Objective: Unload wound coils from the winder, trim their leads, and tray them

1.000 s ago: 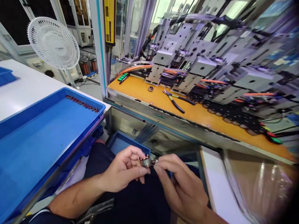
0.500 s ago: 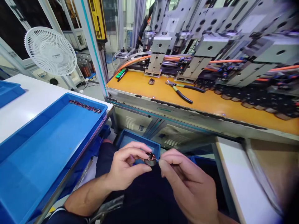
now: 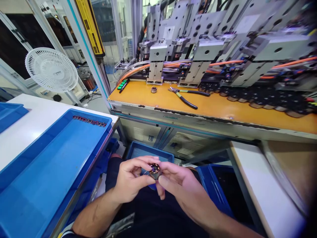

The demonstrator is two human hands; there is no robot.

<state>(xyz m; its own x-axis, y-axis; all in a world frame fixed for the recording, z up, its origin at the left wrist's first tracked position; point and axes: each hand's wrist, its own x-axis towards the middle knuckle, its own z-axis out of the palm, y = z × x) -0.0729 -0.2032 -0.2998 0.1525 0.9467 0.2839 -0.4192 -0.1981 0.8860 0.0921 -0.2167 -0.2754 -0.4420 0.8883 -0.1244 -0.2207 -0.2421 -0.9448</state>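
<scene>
Between both hands, above my lap, is a small round motor stator with copper windings around a dark centre hole. My left hand grips its left side between thumb and fingers. From the right, my right hand pinches it too, the thumb at its lower right edge and the fingers behind. A thin wire end seems to stick out on the left, near my left fingers. The stator's far side is hidden by the fingers.
A blue tray with a row of small stators stands at left. On the orange bench lie pliers, a single stator and several dark cylindrical parts under the machine. A fan stands behind.
My right hand has moved left from the wire at the stator's side and now holds the stator itself. The stator has turned in my fingers. The camera view has shifted slightly.
</scene>
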